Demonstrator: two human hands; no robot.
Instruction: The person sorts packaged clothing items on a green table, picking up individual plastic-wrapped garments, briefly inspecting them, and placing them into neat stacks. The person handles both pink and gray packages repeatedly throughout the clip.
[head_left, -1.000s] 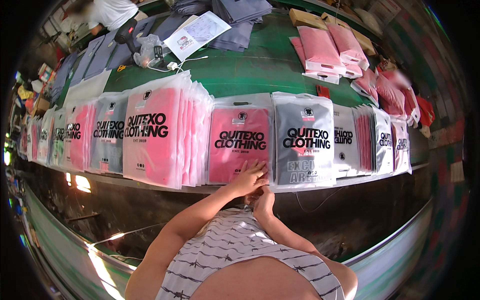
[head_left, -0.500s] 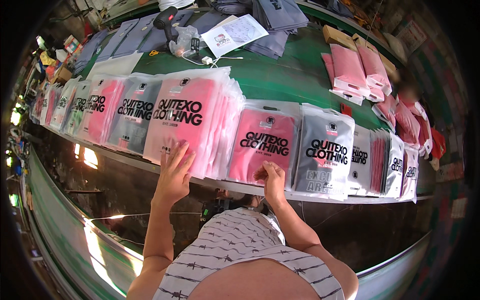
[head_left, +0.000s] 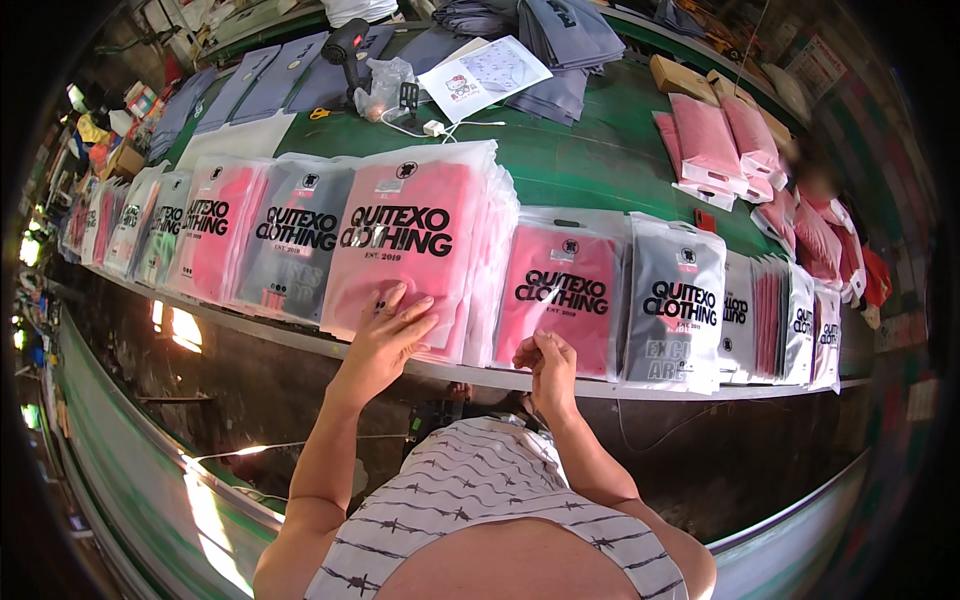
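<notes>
My left hand (head_left: 388, 338) lies with fingers outstretched on the lower front of a thick stack of pink garments in clear plastic bags (head_left: 400, 210). To its right, my right hand (head_left: 550, 368) is closed, fingers curled in, in front of the lower edge of a single-looking bagged pink garment (head_left: 565, 325). Nothing shows between those fingers. Beside that bag, on its right, leans a bagged dark grey garment (head_left: 675, 310) with pale lettering. Another bagged grey garment (head_left: 290, 225) stands just left of the thick stack.
More bagged garments (head_left: 205, 235) line the green table's (head_left: 600, 150) near edge. Farther back are a handheld scanner (head_left: 345, 48), a white charger (head_left: 433, 128), yellow scissors (head_left: 319, 113), a printed sheet (head_left: 485, 75) and folded grey cloth pieces (head_left: 565, 40). Pink packs (head_left: 705, 140) lie at the right.
The table and bags have shifted right in the view. My left hand has moved right along with the thick stack, staying on its front. My right hand stays curled, now nearer the pink bag's lower left.
</notes>
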